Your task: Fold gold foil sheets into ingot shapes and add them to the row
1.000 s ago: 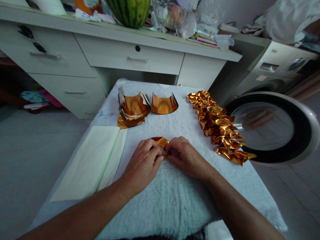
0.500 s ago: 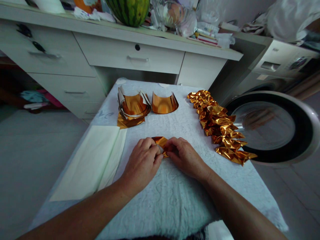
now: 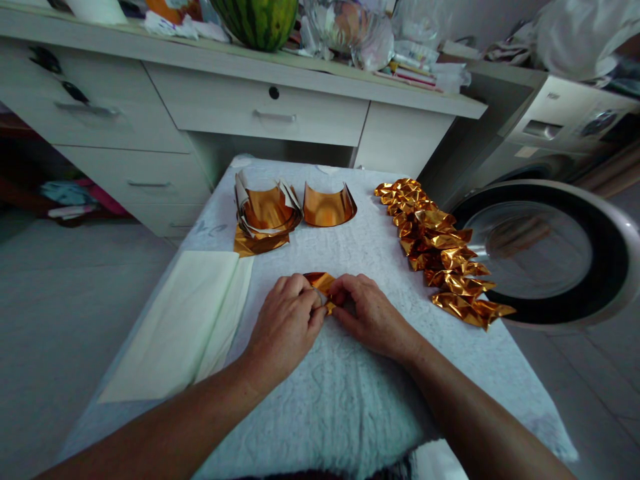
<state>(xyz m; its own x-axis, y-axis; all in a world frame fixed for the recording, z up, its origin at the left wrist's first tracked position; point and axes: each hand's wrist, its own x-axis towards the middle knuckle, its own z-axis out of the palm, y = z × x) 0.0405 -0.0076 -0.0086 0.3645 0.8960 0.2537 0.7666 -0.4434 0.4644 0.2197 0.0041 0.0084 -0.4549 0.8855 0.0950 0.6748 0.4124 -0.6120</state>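
Observation:
Between my two hands, near the middle of the table, lies a sheet of gold foil paper, partly hidden by my fingers. My left hand is closed on its left side. From the right, my right hand pinches the foil with thumb and fingers. Farther back stand a stack of curled gold foil sheets and, beside it, a single curled gold sheet. A row of folded, crinkled gold foil pieces runs along the table's right side.
Pale folded paper lies along the left of the cloth-covered table. A washing machine's open round door stands close to the right edge. Behind is a white drawer cabinet with a watermelon on top.
My right fingers have shifted slightly on the foil, and a little more of its near edge shows between my hands. The other things stay where they were.

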